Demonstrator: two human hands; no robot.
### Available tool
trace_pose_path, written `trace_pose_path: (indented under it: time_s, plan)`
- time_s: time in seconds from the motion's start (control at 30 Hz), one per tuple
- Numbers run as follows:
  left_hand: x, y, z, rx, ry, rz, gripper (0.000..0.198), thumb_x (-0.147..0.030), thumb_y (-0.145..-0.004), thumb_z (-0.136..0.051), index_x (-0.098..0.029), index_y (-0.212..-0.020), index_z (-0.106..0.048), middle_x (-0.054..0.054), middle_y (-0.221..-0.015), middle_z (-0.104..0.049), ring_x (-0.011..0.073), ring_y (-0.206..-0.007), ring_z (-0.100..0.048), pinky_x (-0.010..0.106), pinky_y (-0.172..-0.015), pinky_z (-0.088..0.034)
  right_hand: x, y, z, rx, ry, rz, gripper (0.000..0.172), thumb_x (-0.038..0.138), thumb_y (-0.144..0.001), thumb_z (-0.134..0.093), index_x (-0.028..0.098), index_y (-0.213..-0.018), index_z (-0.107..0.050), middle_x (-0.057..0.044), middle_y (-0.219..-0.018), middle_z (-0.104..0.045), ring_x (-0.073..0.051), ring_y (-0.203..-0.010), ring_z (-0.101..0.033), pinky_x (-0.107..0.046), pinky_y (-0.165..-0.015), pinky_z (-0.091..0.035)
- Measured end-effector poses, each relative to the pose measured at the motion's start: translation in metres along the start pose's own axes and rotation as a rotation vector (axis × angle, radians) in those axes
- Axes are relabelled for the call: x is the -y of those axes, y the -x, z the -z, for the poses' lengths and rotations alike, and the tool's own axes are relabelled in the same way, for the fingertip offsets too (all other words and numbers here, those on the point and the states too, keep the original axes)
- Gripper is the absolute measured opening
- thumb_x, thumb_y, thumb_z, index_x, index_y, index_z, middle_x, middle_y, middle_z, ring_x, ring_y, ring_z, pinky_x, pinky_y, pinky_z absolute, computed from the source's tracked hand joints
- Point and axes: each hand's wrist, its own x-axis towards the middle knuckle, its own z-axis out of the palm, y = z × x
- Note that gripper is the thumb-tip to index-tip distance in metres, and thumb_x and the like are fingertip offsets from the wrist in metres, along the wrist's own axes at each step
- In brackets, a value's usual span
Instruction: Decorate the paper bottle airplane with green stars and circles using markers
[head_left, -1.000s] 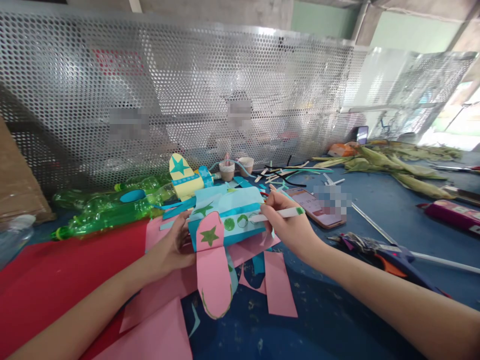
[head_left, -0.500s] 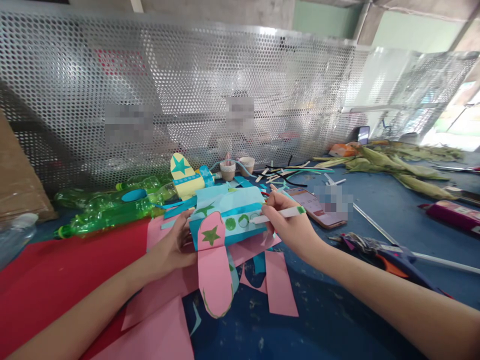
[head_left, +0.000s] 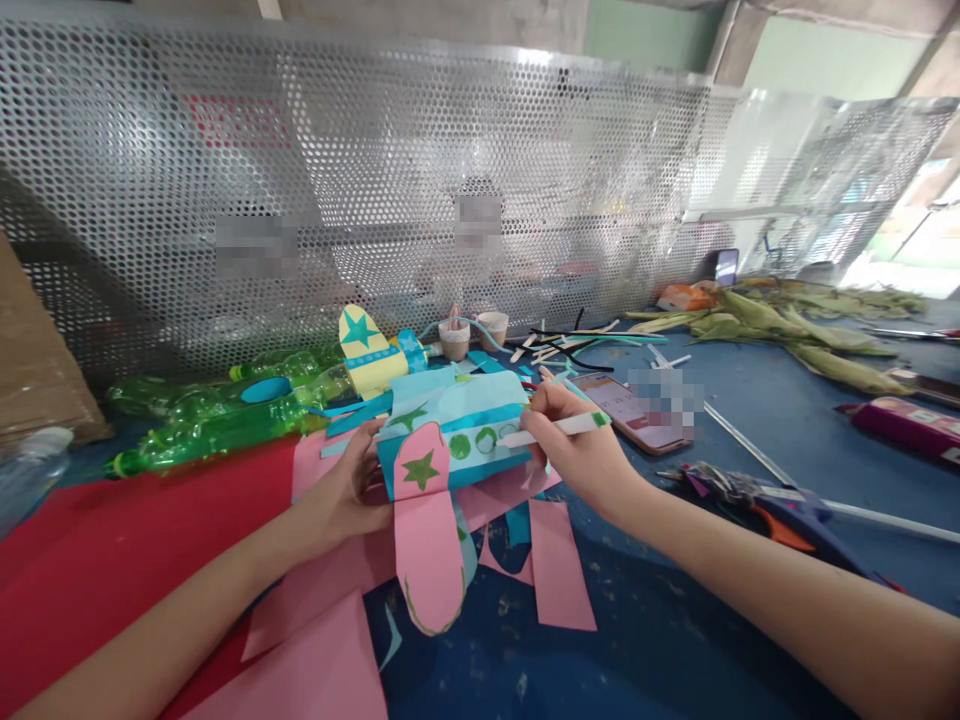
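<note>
My right hand (head_left: 574, 435) is closed around a white marker with a green end (head_left: 577, 425). The marker's tip meets a row of green circles on a blue paper airplane (head_left: 487, 415); the leftmost circle is filled, and the others are partly coloured or outlined. My left hand (head_left: 356, 490) grips the airplane's left end, its fingertips partly hidden behind the paper. A pink paper wing (head_left: 431, 560) with a green star juts toward me from the airplane's side. Beneath lie pink paper sheets (head_left: 330, 660) and cut scraps.
Green plastic bottles (head_left: 217, 430) and a yellow paper airplane (head_left: 367, 365) lie behind on the left. Red paper (head_left: 135, 560) spreads at the left. To the right are a phone (head_left: 630, 410), a glue gun (head_left: 772, 515), glue sticks (head_left: 757, 450) and corn husks (head_left: 810, 340). Two small pots (head_left: 454, 340) stand behind.
Both hands stay nearly in place, the marker still against the row of circles. The whole view has shifted very slightly.
</note>
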Motion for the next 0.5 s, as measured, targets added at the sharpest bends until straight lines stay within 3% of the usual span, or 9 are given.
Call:
trace_pose_path:
  time_s: [0.2, 0.5]
  plan:
    - [-0.0055, 0.0007, -0.0016, -0.025, -0.002, 0.025, 0.103, -0.048, -0.067, -0.08, -0.032, -0.148, -0.018, 0.01, -0.128, -0.059, 0.0343, -0.114, -0.06, 0.05, -0.099, -0.048, 0.0011, 0.0005, 0.0, 0.007, -0.004, -0.01, 0.023, 0.021, -0.077, -0.053, 0.026, -0.059, -0.038, 0.006, -0.04, -0.048, -0.015, -0.045, -0.044, -0.028, -0.05, -0.043]
    - [-0.0004, 0.0006, 0.001, 0.003, -0.005, 0.018, 0.103, -0.051, -0.07, -0.079, -0.035, -0.15, -0.016, 0.01, -0.132, -0.058, 0.0348, -0.12, -0.057, 0.05, -0.098, -0.05, 0.0034, 0.0002, -0.0002, -0.013, 0.018, 0.015, 0.025, 0.021, -0.076, -0.052, 0.026, -0.057, -0.038, 0.006, -0.04, -0.047, -0.014, -0.044, -0.043, -0.029, -0.049, -0.042]
